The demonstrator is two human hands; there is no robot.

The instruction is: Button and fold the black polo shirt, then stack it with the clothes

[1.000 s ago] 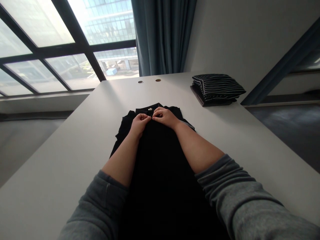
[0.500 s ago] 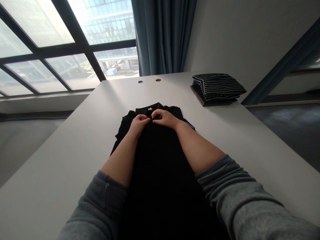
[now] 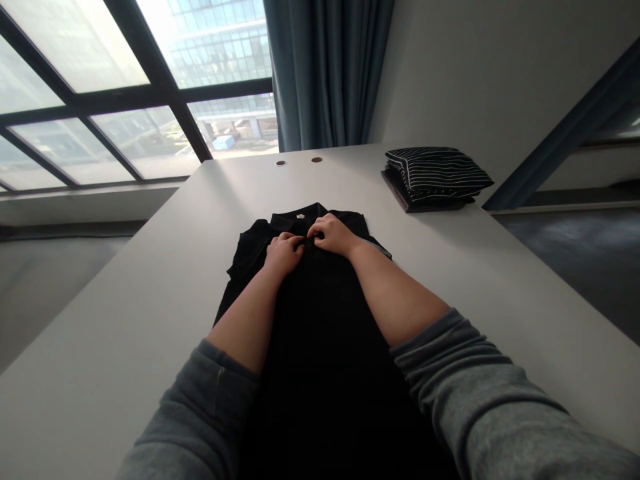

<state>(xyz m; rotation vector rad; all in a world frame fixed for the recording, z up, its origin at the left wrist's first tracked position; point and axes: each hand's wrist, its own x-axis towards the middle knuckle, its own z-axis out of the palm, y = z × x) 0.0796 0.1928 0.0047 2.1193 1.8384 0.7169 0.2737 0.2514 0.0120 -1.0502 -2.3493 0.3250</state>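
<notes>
A black shirt point(image 3: 320, 347) lies flat on the white table point(image 3: 150, 280), its collar at the far end with a small pale label showing. My left hand point(image 3: 283, 251) and my right hand point(image 3: 333, 235) meet just below the collar, fingers curled and pinching the black fabric at the front opening. Both grey sleeves are pushed up to the forearms. What the fingertips pinch exactly is too dark to make out.
A folded stack of clothes with a black-and-white striped piece on top point(image 3: 435, 175) sits at the table's far right. Two round cable holes point(image 3: 298, 161) are near the far edge. Beyond are windows point(image 3: 125, 87), a blue curtain point(image 3: 325, 67) and a wall.
Both hands have shifted slightly down the shirt front, a little nearer to me, and stay pinched together on the fabric. The collar now lies flatter.
</notes>
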